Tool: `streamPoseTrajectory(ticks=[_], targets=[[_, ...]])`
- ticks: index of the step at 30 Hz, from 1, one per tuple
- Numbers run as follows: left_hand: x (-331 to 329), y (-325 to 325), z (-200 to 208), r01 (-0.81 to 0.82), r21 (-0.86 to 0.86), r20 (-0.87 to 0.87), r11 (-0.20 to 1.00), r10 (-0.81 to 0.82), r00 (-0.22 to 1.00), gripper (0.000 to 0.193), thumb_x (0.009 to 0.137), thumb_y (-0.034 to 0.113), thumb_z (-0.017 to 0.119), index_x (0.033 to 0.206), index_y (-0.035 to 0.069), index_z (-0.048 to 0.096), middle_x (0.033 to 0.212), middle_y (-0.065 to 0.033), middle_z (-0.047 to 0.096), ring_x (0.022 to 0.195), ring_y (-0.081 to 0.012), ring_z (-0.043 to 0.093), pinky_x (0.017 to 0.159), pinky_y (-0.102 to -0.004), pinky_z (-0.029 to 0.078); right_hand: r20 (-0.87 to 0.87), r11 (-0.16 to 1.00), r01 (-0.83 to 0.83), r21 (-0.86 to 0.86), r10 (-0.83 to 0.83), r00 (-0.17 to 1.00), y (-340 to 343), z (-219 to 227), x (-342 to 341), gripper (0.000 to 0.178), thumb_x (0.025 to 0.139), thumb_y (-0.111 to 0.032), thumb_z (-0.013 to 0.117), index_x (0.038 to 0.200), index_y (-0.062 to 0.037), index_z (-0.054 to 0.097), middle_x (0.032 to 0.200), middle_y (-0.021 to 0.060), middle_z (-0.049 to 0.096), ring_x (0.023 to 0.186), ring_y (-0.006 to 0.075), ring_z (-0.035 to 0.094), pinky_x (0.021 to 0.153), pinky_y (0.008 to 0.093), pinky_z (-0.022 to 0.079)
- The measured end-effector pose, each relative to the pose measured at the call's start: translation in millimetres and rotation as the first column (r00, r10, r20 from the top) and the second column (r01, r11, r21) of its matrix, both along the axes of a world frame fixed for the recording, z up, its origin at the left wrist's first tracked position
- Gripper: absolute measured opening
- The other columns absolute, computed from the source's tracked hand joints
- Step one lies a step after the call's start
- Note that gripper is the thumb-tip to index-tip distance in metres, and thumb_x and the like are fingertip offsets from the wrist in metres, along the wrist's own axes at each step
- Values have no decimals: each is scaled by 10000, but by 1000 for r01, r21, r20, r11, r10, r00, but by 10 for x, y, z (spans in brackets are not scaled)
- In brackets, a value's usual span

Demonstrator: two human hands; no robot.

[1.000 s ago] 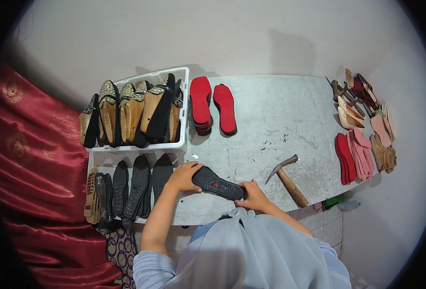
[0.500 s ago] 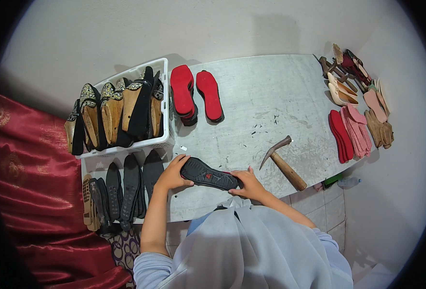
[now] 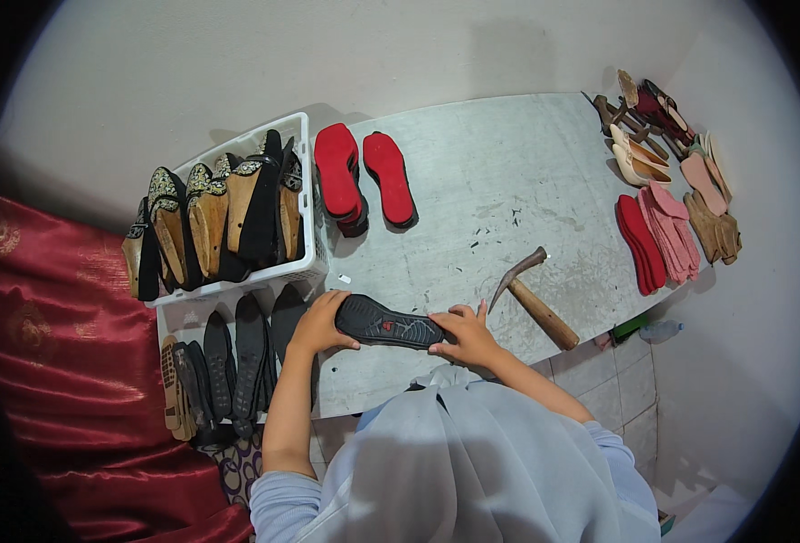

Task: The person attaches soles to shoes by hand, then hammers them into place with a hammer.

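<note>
Between my two hands is a black shoe sole [image 3: 389, 326], its patterned underside facing up and a small red mark at its middle. My left hand [image 3: 320, 324] is closed round the wide end, thumb along the near edge. The narrower end is gripped by my right hand [image 3: 466, 335], thumb below and fingers above. To the right of that hand lies a hammer [image 3: 537, 308] with a wooden handle. Beyond my hands stand red-topped soles, one stack [image 3: 337, 172] and another red sole [image 3: 389, 179] beside it.
At the left, a white basket [image 3: 306, 181] holds black shoes [image 3: 203, 222] on wooden lasts. Several dark soles [image 3: 248, 353] stand in front of it. Red insoles [image 3: 640, 244], pink insoles [image 3: 670, 233] and cream shoes [image 3: 637, 158] sit at the table's right end. Black scraps dot the tabletop [image 3: 472, 163].
The sole has tilted slightly, its right end rising to lie more level, and my right hand has shifted up with it. The whole view has turned a little.
</note>
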State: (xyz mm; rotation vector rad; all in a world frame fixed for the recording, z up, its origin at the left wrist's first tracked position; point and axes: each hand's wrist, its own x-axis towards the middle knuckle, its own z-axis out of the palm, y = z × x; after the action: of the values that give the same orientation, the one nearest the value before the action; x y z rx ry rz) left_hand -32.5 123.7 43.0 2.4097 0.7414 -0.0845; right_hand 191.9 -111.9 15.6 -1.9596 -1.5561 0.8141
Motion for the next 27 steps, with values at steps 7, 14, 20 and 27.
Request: streamPoseTrajectory(ticks=[7, 14, 20, 27], targets=[[-30, -27, -2, 36, 124, 33, 992, -40, 999, 1031, 411, 285, 884, 1321, 75, 446, 1316, -154, 484, 1239, -324, 440, 1037, -396, 367, 257, 982, -112, 153, 69, 964, 33, -88, -108, 680, 729, -309, 714, 1330, -181, 423, 1280, 54, 475, 1209, 272, 431, 977, 729, 142], [-92, -22, -21, 53, 121, 65, 991, -62, 996, 949, 452, 265, 860, 1294, 53, 476, 1276, -175, 508, 1192, -340, 472, 1022, -393, 375, 172, 956, -193, 222, 156, 973, 95, -102, 17, 603, 756, -245, 674, 1307, -161, 443, 1227, 129, 490, 1145, 308, 490, 990, 663, 239], [-108, 20, -69, 31, 135, 52, 990, -38, 998, 959, 436, 290, 863, 1281, 39, 484, 1272, -171, 518, 1190, -338, 475, 1014, -406, 376, 239, 946, -250, 206, 199, 951, 168, -84, 63, 699, 716, -310, 733, 1308, -106, 421, 1183, 142, 518, 1096, 323, 514, 1003, 625, 265], [73, -127, -71, 4, 146, 78, 989, -16, 997, 981, 452, 400, 856, 1288, 46, 484, 1241, -166, 531, 1181, -338, 466, 1004, -435, 345, 43, 986, -103, 128, 98, 994, 221, -17, 366, 791, 624, -247, 791, 1297, -95, 405, 1013, 123, 610, 1009, 325, 571, 1018, 634, 224]])
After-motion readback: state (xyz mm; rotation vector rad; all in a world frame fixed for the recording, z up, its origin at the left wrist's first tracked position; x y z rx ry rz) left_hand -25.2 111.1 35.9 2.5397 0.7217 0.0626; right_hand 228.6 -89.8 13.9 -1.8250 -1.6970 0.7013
